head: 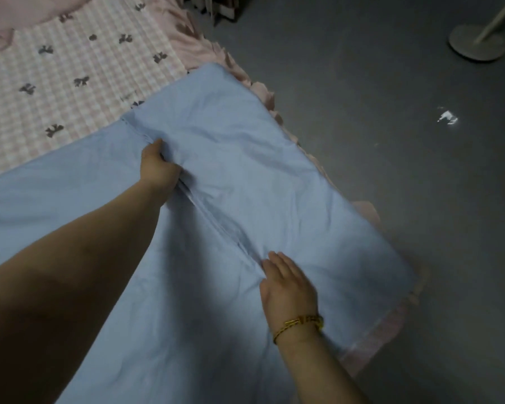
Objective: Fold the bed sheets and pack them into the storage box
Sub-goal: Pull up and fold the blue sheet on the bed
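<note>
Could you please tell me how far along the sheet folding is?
Done: the blue sheet lies on the bed with one flap folded over, its edge running down the middle. In hand: the left hand grips that edge while the right hand presses flat beside it. Left: further folds and packing; no storage box is in view.

My bed [197,51] carries a pink checked cover [70,62] with dark bows; a blue sheet [245,176] lies spread over its corner.

Single head-worn wide-angle view; looks forward, down; close over blue sheet [245,170] on bed [70,68]; floor [362,141] right.
</note>
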The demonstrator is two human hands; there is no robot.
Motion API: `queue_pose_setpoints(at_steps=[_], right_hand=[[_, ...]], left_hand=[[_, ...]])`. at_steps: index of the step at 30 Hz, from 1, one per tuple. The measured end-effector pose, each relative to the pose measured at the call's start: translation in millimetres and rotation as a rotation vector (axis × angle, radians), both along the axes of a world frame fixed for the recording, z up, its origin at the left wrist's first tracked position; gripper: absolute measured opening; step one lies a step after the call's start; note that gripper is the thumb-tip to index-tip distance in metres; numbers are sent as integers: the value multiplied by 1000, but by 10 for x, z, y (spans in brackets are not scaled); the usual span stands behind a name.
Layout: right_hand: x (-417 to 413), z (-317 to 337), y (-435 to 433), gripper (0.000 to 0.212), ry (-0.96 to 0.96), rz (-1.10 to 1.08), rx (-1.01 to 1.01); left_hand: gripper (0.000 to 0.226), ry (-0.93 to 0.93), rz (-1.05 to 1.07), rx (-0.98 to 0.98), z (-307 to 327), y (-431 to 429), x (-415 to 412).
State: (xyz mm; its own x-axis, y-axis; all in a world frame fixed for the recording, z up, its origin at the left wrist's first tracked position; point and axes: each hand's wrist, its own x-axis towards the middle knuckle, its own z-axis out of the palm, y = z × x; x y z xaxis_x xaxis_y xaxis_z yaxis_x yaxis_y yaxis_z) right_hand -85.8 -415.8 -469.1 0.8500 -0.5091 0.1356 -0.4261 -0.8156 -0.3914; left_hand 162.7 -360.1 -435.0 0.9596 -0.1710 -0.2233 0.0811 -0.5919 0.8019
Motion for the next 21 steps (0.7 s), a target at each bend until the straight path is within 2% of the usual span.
queue_pose_setpoints(at_steps=[4, 6, 9, 12, 15, 18, 20, 21], right_hand=[[51, 231, 194, 39, -126, -17, -27], [72, 310, 381, 39, -159, 15, -41], [80, 315, 642, 38, -56, 72, -29], [60, 161, 739, 38, 79, 72, -40], [17, 87, 729, 40, 144, 80, -33], [-46, 141, 683, 41, 9, 131, -82], [-72, 214, 490, 45, -146, 72, -104], [-84, 261, 364, 39, -203, 17, -125]], left_hand=[[68, -130, -76, 39, 126, 224, 96], [69, -125, -72, 42, 186, 397, 133], [69, -37, -64, 88, 130, 725, 163], [67, 32, -111, 222, -14, 918, 147], [46, 25, -134, 294, -12, 890, 94], [41, 14, -107, 281, -43, 879, 122], [37, 6, -78, 273, -27, 876, 134], [37, 0, -66, 263, -18, 876, 148]])
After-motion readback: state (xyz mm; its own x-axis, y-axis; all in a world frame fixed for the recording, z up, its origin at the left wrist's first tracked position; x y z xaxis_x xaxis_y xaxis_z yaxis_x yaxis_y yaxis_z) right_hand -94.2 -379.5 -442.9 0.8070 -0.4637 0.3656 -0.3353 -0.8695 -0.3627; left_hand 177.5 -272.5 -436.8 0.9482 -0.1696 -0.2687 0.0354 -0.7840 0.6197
